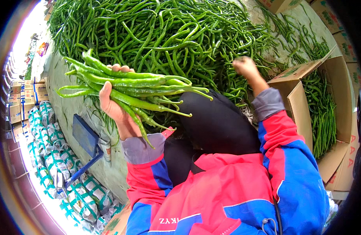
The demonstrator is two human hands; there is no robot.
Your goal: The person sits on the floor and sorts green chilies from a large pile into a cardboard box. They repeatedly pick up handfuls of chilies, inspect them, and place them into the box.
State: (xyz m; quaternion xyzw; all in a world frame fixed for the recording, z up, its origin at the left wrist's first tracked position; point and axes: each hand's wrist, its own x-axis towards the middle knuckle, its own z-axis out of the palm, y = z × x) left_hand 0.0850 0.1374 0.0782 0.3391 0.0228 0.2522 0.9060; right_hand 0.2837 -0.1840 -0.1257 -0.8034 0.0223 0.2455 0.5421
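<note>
My left hand [112, 103] grips a bunch of long green chili peppers [139, 83], its thumb and fingers wrapped around one end. Their stems point mostly to the right, above my black-trousered knee [221, 117]. My right hand [245, 66] is raised at the right side of a big heap of long green peppers [174, 32]. Motion blur covers its curled fingers, so I cannot tell whether anything is in them. To the right, an open cardboard box [295, 100] holds many green peppers [322, 117] laid in rows.
Blue platform scale [86, 130] stands left on the pale floor [61, 97]. Beyond it lie several clear-wrapped bundles with green straps [55, 158] and stacked cartons [27, 97]. More cartons [346, 44] line the far right. Scattered peppers [292, 38] lie on the floor there.
</note>
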